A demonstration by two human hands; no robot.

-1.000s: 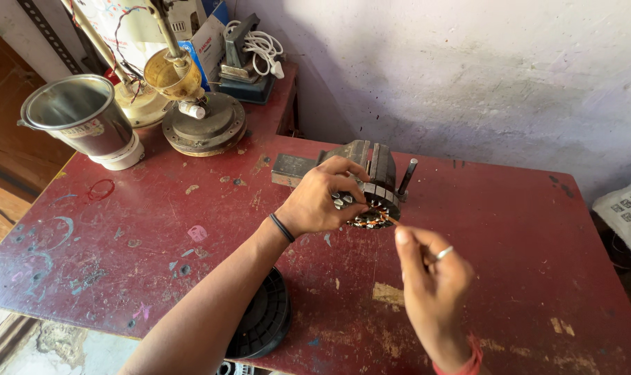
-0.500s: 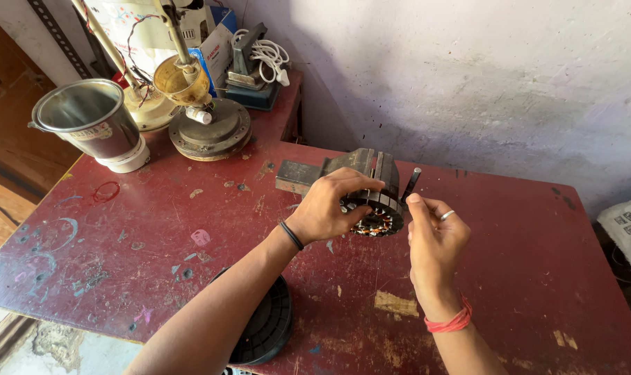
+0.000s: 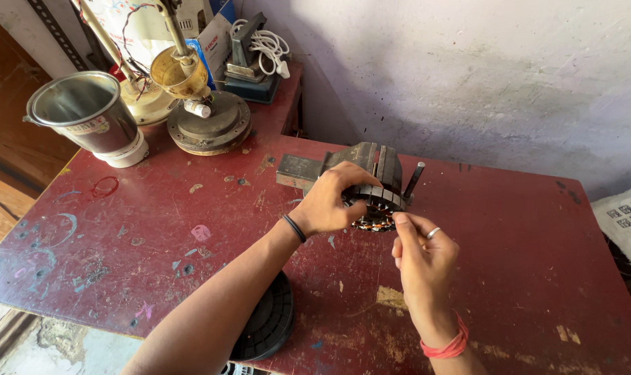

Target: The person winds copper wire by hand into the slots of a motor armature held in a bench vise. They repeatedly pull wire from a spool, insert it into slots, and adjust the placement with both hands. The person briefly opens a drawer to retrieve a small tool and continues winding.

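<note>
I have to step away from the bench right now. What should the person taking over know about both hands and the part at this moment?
Left hand: wrapped over the round motor core, steadying it on the red table.
Right hand: thumb and forefinger pinched at the copper windings on the core's near face; whatever is pinched is too small to tell.
A metal block lies just behind the core, a dark pin beside it.
Done and left: the pictures do not show either.

Dark red table (image 3: pixel 156 250), copper-wound grey stator (image 3: pixel 374 205), silver steel jar (image 3: pixel 86 118)
</note>
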